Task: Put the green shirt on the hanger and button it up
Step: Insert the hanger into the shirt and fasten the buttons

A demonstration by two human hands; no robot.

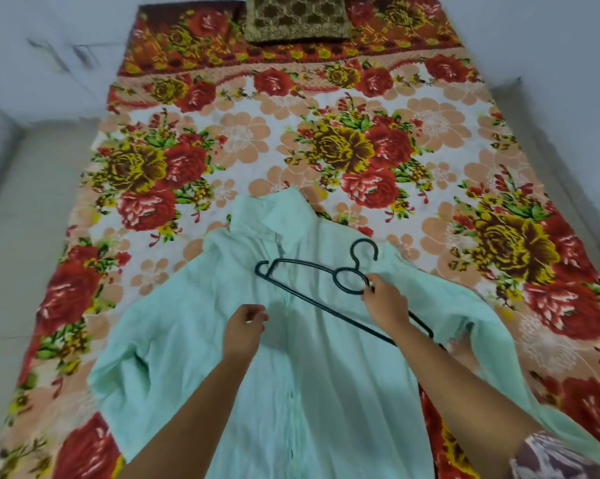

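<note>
A pale green shirt (312,368) lies spread front-up on the bed, collar pointing away from me, its button placket running down the middle. A dark green plastic hanger (312,288) rests across its chest, hook toward the collar side on the right. My right hand (385,302) pinches the hanger at the ring below the hook; its forearm hides the hanger's right end. My left hand (245,326) hovers over the placket at chest height, fingers curled loosely, holding nothing that I can see.
The bed carries a floral sheet (395,150) with red and yellow roses. A brown and gold patterned cushion (297,17) sits at the far end. Pale floor (22,219) and walls lie to both sides of the bed.
</note>
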